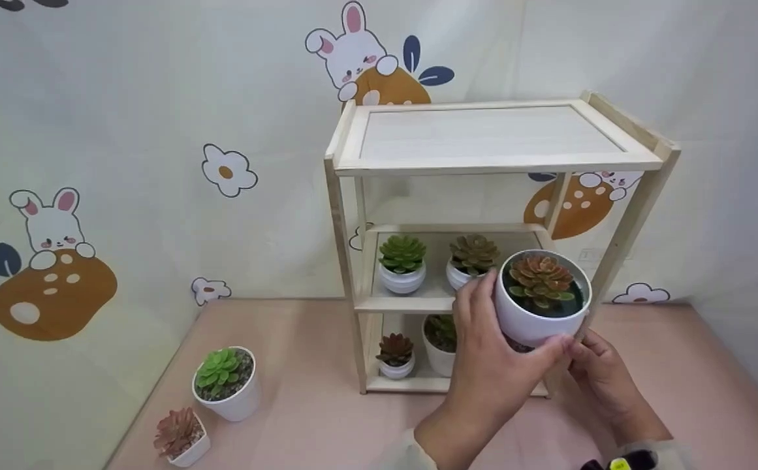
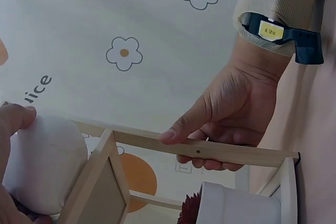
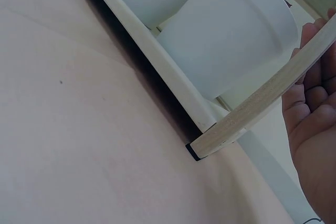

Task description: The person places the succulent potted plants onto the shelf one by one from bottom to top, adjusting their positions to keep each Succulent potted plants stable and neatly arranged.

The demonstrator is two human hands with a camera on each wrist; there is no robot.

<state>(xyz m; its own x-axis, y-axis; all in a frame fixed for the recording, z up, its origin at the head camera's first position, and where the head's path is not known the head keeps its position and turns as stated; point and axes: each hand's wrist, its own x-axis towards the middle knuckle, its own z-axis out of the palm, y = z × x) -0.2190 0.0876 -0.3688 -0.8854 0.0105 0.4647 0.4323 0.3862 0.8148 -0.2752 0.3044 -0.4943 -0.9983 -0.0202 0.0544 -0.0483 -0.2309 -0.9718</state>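
Observation:
My left hand (image 1: 493,359) grips a white round pot (image 1: 538,329) with a reddish-green succulent (image 1: 542,281), thumb and fingers on opposite sides. The pot overlaps the right end of the middle shelf in the head view, tilted so its top faces me. Lower right, my right hand (image 1: 607,382) holds the front right post (image 2: 199,151) of the wooden rack, thumb on one side and curled fingers on the other. Two small potted succulents, one green (image 1: 403,258) and one brownish (image 1: 473,254), stand on the middle shelf, the second partly behind my left fingers.
The bottom shelf bears a small red succulent (image 1: 396,349) and larger white pots (image 3: 231,35), partly hidden by my hand. Left on the pink tabletop (image 1: 307,418) are a green potted succulent (image 1: 235,395) and a pinkish one (image 1: 179,434). The rack's top panel (image 1: 483,134) spans above.

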